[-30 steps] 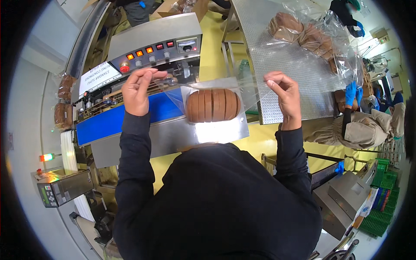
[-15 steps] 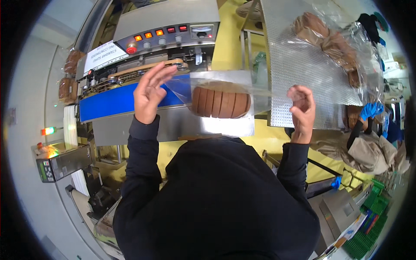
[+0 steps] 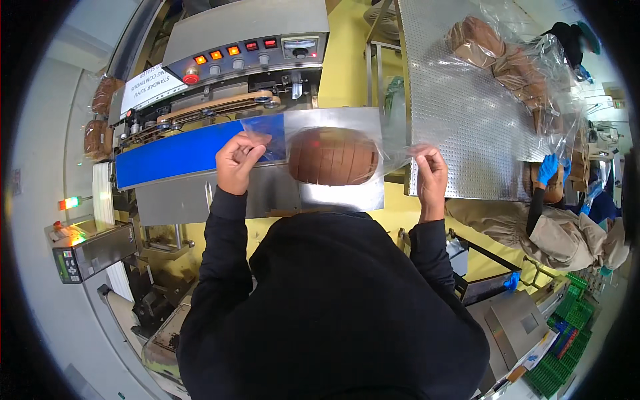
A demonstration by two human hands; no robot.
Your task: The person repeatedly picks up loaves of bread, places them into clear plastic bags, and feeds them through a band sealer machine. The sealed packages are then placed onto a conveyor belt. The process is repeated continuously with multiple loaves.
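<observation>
A sliced brown loaf (image 3: 333, 157) lies inside a clear plastic bag (image 3: 395, 157) on a metal plate (image 3: 343, 197) in front of me. My left hand (image 3: 239, 160) pinches the bag's left end, just over the edge of the blue conveyor belt (image 3: 190, 155). On the other side, my right hand (image 3: 429, 170) grips the bag's right end between thumb and fingers. The film is stretched out sideways between both hands, with the loaf in the middle.
Beyond the belt stands a sealing machine (image 3: 243, 40) with lit buttons and a red knob. On the right, a dimpled metal table (image 3: 453, 120) bears several bagged loaves (image 3: 477, 41). A co-worker's blue-gloved hand (image 3: 548, 169) is at its far right. Another bagged loaf (image 3: 98, 139) sits at the left.
Both hands have moved inward and closed on the ends of the bag; their fingers were spread before. The film now lies smoother over the loaf. The co-worker's gloved hands shifted left.
</observation>
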